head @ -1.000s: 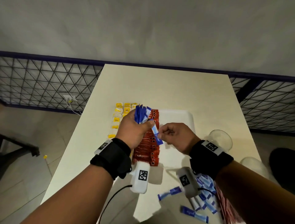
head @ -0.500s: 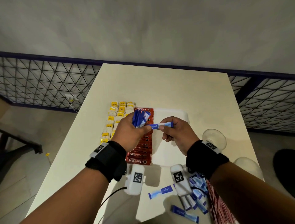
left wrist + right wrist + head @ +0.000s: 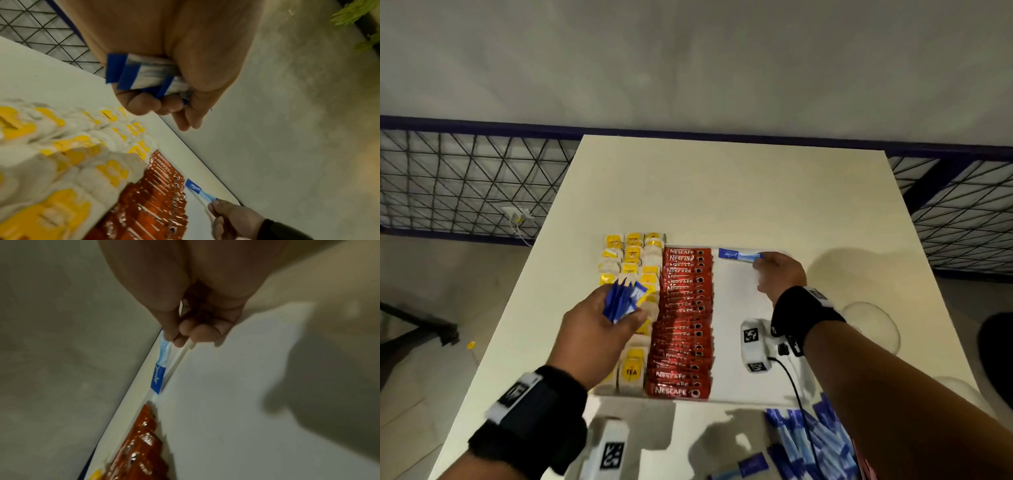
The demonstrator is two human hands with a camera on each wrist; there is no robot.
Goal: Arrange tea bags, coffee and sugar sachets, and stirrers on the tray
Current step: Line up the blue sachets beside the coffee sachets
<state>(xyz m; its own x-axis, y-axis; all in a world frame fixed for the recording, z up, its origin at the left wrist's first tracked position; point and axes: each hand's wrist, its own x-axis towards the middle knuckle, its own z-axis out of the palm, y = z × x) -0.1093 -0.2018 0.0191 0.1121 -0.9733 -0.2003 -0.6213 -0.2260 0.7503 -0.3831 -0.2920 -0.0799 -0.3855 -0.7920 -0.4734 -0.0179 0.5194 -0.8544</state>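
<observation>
- Your right hand (image 3: 779, 274) pinches one blue sugar sachet (image 3: 739, 255) by its right end, between the thumb and the fingertips (image 3: 180, 340); the other fingers are curled in.
- This sachet lies along the far edge of the white tray (image 3: 736, 308), with its dark blue end just beside the top of the red coffee column. In the right wrist view it seems to touch the tray rim, but the picture is blurred and I cannot be sure it lies flat already.
- Your left hand (image 3: 599, 329) is clenched around a bundle of blue sugar sachets (image 3: 623, 299), and their ends fan out above the fist. The hand hovers over the tea bags, near the left side of the tray.
- The tea bags (image 3: 631, 260), white with yellow tags, fill the left part of the tray in rows from the far edge to the near edge.
- The red coffee sachets (image 3: 685, 322) make one overlapping column just right of the tea bags, also from the far edge to the near edge.
- The right part of the tray is bare white, except for the one sachet at the far edge.
- More loose blue sachets (image 3: 811, 442) lie in a heap on the desk (image 3: 722, 192), near its front right corner and in front of the tray.
- A clear glass (image 3: 869, 325) stands on the desk to the right of the tray, behind your right wrist.
</observation>
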